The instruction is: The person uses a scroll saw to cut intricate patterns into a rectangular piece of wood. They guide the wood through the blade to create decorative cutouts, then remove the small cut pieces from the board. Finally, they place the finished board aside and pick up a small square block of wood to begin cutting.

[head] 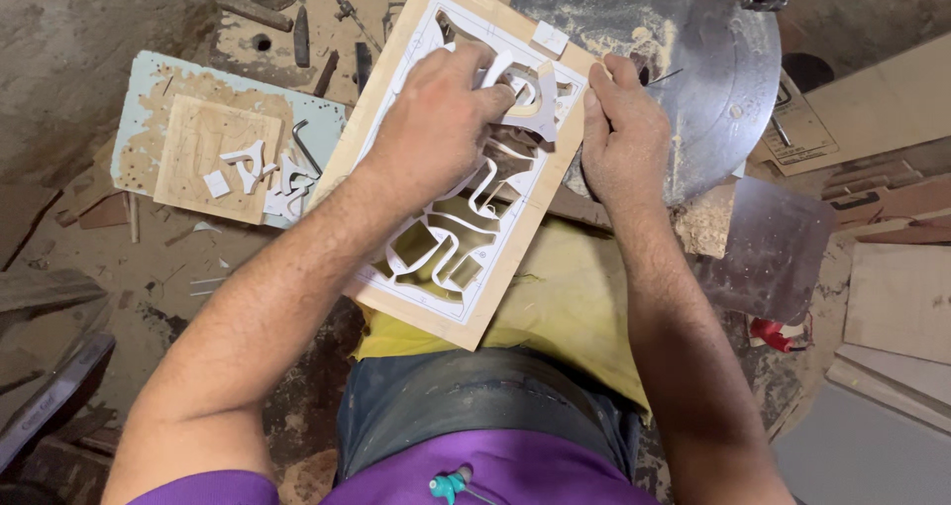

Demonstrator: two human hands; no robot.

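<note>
— Most of the panel (466,297) is fretted open; how do I stand?
— Left hand (436,129) pinches a cut piece (530,104) at its top; right hand (624,139) grips the edge. Loose pieces (263,173) lie left.

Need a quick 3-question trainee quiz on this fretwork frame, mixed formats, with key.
1. True or false: the left hand rests on top of the cut-out wooden panel.
2. Where do the loose white cut pieces lie?
A. on the small square board left of the panel
B. on the round metal saw table
C. on the yellow cloth
3. Fill in: the right hand pinches the panel's ____ edge, beside the round metal saw table.

Key: 1 true; 2 A; 3 right. The yellow cloth lies under the panel, over the person's lap.
</note>
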